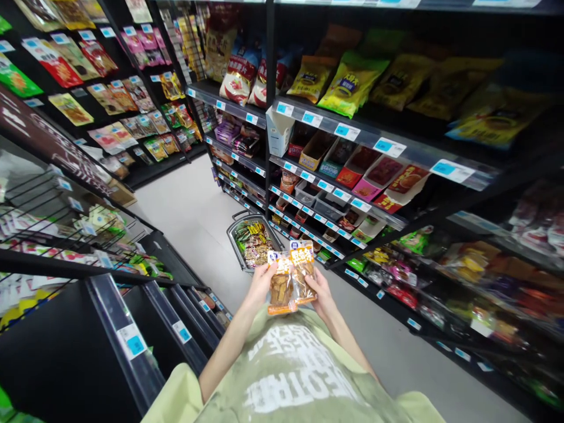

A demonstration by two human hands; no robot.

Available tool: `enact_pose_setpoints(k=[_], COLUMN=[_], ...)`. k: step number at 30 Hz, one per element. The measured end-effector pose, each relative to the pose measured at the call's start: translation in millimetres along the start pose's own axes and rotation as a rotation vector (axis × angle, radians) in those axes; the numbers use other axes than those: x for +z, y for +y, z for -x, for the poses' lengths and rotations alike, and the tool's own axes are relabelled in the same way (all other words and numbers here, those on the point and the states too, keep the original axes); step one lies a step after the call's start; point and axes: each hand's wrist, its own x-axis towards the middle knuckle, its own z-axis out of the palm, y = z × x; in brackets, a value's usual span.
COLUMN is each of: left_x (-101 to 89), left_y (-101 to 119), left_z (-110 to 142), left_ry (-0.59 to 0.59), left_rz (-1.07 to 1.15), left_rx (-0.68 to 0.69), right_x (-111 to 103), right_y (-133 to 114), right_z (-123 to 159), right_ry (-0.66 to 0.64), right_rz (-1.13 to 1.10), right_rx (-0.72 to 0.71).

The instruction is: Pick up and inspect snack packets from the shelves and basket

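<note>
In front of my shirt I hold two snack packets side by side, both orange and white with clear windows showing brown pieces. My left hand (261, 286) is closed on the edge of the left snack packet (281, 288), thumb on its front. My right hand (323, 292) grips the right snack packet (303, 273) by its outer edge. The two packets overlap slightly in the middle. Just beyond them on the floor is a dark shopping basket (238, 249) holding several colourful snack packs (255, 238).
Black shelving with bagged snacks (352, 82) and open display boxes (348, 167) rises ahead and to the right. A wire rack (44, 205) and shelf edges with price tags (132, 341) stand close on the left. Pale floor (180, 200) runs between; more hanging packets (118, 97) are at the back left.
</note>
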Motion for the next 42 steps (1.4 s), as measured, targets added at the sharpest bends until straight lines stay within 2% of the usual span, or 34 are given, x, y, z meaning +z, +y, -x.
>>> enact_pose_setpoints(k=[3, 6, 11, 14, 22, 28, 32, 37, 42], left_x=[6.8, 12.7, 17.4, 17.7, 15.9, 10.3, 7.6, 3.0, 2.2], left_y=[-8.1, -17.7, -21.0, -18.9, -22.3, -37.7, -38.8, -34.4, -34.0], left_z=[2.3, 4.1, 6.2, 6.2, 2.4, -3.5, -4.7, -6.2, -8.4], left_ry=[-0.102, -0.169, -0.224, -0.246, -0.314, -0.254, -0.200, -0.207, -0.245], left_rz=[-0.078, -0.116, -0.137, -0.163, -0.246, -0.374, -0.383, -0.378, -0.323], left_rx=[0.002, 0.007, 0.030, 0.008, 0.060, 0.071, 0.042, 0.070, 0.033], right_x=[-0.9, -6.9, -17.0, -17.6, -17.9, -18.5, -16.2, -14.6, -14.6], right_y=[1.9, 4.8, 9.9, 10.8, 11.8, 14.6, 13.3, 13.8, 15.3], right_z=[-2.3, -5.5, -8.4, -8.1, -8.6, -10.0, -10.6, -11.7, -13.4], right_ry=[0.054, 0.054, 0.120, 0.132, 0.195, 0.200, 0.205, 0.194, 0.205], right_rz=[-0.026, -0.024, 0.002, -0.018, -0.064, -0.061, -0.058, -0.082, -0.079], right_rx=[-0.022, -0.044, -0.086, -0.091, -0.082, -0.060, -0.058, -0.061, -0.080])
